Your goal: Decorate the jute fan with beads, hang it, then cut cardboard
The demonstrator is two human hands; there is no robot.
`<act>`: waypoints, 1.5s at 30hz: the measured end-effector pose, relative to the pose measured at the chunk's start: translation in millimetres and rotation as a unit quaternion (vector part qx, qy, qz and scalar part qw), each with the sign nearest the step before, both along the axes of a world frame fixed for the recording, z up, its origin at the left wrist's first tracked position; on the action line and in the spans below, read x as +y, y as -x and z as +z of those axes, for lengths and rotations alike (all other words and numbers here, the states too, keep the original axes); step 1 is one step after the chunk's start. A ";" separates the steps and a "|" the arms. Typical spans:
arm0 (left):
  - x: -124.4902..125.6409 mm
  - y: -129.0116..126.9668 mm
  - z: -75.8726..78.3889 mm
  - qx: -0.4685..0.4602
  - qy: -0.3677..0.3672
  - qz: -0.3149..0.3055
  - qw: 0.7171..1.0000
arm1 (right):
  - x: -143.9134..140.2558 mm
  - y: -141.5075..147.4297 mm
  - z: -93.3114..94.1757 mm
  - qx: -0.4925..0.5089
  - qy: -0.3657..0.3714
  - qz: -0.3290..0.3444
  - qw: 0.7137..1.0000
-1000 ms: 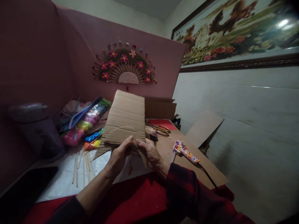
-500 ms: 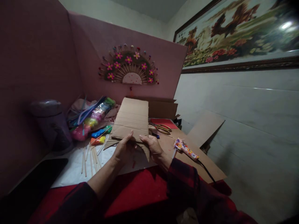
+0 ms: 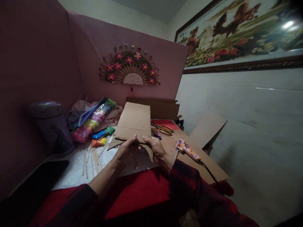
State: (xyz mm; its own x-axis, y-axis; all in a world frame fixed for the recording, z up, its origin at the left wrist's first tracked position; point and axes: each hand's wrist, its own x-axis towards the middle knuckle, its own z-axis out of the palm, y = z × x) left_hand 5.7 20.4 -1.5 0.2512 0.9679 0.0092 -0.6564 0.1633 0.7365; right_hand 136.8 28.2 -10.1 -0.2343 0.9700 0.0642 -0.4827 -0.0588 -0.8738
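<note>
Left hand point(image 3: 126, 148) gripping the near edge of a cardboard sheet point(image 3: 133, 124), thumb laid on top, fingers tucked underneath; forearm bare, stretched forward from a pushed-up dark red sleeve, wrist roughly straight. Right hand point(image 3: 155, 147) gripping the same near edge just beside the left, thumb on top and pointing toward the left thumb, fingers curled below the sheet; wrist bent inward, plaid sleeve point(image 3: 189, 186) reaching down to the cuff. Both thumbs close together, nearly meeting over the fold line.

Cardboard sheet held above the table, tilted away and upward from the hands, creased across its width near the grip, a loose flap hanging down under the right hand.

On the table: wooden sticks point(image 3: 91, 157) lying on white paper to the left of the hands; coloured craft packets point(image 3: 94, 121) piled further back on the left; a dark jar point(image 3: 50, 126) at the far left. Scissors point(image 3: 163, 129) just behind the sheet on the right, beside a red sheet point(image 3: 169, 124). Patterned glue gun point(image 3: 188, 150) resting on a flat brown board point(image 3: 208, 167) to the right of the right hand, cable trailing off toward the table edge. Flower-decorated fan point(image 3: 129, 67) fixed to the pink backboard behind.
</note>
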 end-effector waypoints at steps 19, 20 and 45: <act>0.2 -0.9 -2.8 0.010 -0.014 -0.036 0.999 | 1.6 -3.7 -3.9 -0.010 -0.023 -0.008 1.000; 0.2 -1.0 -2.9 0.010 -0.013 -0.035 0.999 | 1.2 -3.7 -3.7 -0.011 -0.020 -0.012 1.000; 7.5 1.5 -9.9 0.019 0.022 -0.006 1.000 | -5.6 0.0 -2.0 -0.002 -0.033 -0.020 0.999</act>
